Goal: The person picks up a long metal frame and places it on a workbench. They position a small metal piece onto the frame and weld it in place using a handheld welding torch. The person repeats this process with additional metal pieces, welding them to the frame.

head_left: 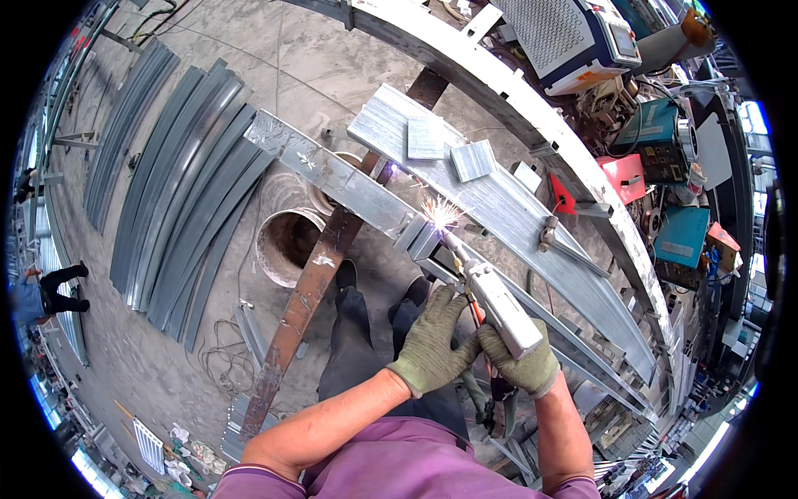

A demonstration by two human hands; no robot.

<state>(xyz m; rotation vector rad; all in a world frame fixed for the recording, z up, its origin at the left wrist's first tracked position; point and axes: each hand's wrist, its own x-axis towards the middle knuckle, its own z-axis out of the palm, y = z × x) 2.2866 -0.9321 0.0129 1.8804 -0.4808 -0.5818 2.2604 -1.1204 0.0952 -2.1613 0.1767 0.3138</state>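
Item: hand-held welding torch (492, 301), white-bodied, gripped two-handed, nozzle angled up and away from the body. Sparks (439, 213) lit at the nozzle tip, just ahead of both hands, where a short galvanised crosspiece (339, 176) meets a long curved channel (532, 218).

Progress, as a judgement: weld under way at this one joint, arc burning, bead length not readable under the glare. Crosspiece already set in position across the rusty beam (309, 291) below it. Two small flat plates (449, 148) loose on top of the channel, beyond the sparks, not visibly joined. How much of the seam is closed and how much is left: cannot tell.

Left hand (431, 339), green knit glove: fingers curled shut, pressed against the near side of the torch body and the orange cable (475, 313) just under it; looks more a steadying grip than a full wrap.

Right hand (525, 359), same glove: closed fully around the rear end of the torch, fingers wrapped tight.

Surroundings:
- Below the hands: dark trousers and shoes, concrete floor (249, 50).
- Left of the hands: round bucket (287, 237) on the floor, then a fanned row of curved grey profiles (179, 187) farther out.
- Ahead and right of the hands: long curved frame rail (499, 79), white machine with perforated top (565, 33), teal boxes (682, 234), red box (625, 176).
- Far left: another person (46, 291), standing well apart.
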